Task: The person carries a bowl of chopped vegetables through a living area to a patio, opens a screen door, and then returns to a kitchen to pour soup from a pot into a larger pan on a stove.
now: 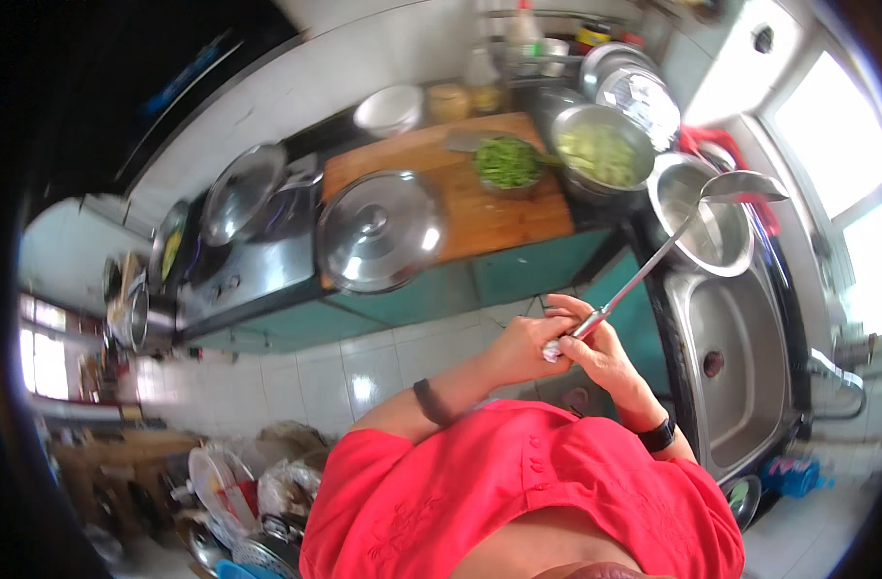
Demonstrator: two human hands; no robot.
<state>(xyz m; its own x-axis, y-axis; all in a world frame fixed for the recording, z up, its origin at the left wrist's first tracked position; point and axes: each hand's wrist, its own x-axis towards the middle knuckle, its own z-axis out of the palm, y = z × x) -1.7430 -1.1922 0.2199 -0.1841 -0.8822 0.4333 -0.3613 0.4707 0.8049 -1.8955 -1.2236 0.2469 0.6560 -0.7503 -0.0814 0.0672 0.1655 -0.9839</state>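
My right hand [599,354] is closed around the handle of a metal ladle [745,187], whose bowl reaches up and right over a steel basin [678,189] beside the sink. My left hand [531,347] meets it at the handle's lower end, its fingers around a small whitish piece, perhaps cloth or paper, against the handle. Both hands are in front of my chest, above the floor. Beyond them, a bowl of chopped greens [507,163] and a large pot lid [379,230] rest on a wooden cutting board [441,155]. A steel pot [604,148] holding pale green vegetables stands right of the board.
The steel sink [738,362] lies at my right. A stove [267,268] with a lidded pan [245,194] is at the left of the counter. A white bowl [389,110] stands behind the board. Bags and pots sit at the lower left; a blue bottle [792,476] lies below the sink.
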